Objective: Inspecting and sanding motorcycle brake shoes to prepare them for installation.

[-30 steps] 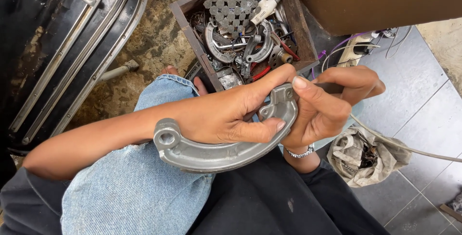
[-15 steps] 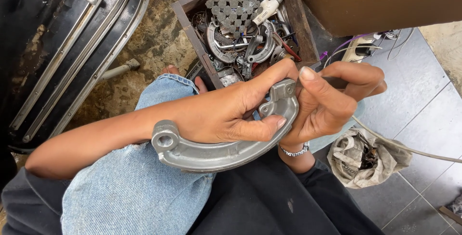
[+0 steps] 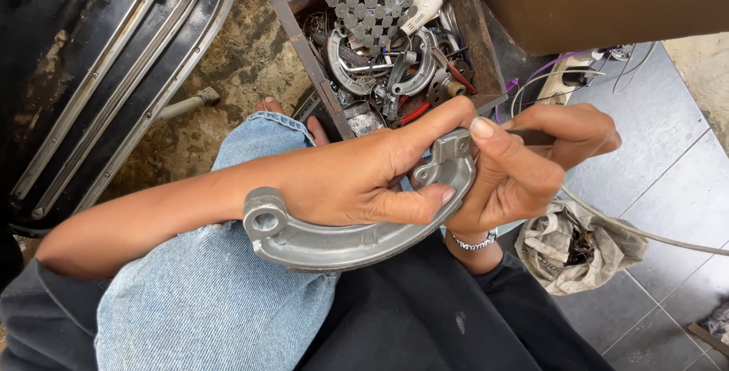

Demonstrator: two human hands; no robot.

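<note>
Gripping a curved grey metal brake shoe (image 3: 342,238) above the lap, left hand (image 3: 364,177) clamped on its middle, thumb underneath and forefinger stretched along the upper end, apparently to steady the piece; right hand (image 3: 524,170) closed round a thin dark tool (image 3: 531,138), thumb pressed to the shoe's top end at 3 o'clock from the left hand, seemingly to guide the tip there. Round eyelet end of the shoe jutting free at 9 o'clock, over a denim-clad knee (image 3: 205,295). Wooden box (image 3: 304,33) of tangled metal parts at 12 o'clock, within easy reach; crumpled bag (image 3: 577,253) on grey tiles at 4 o'clock; black ribbed panel (image 3: 99,75) at 10 o'clock
</note>
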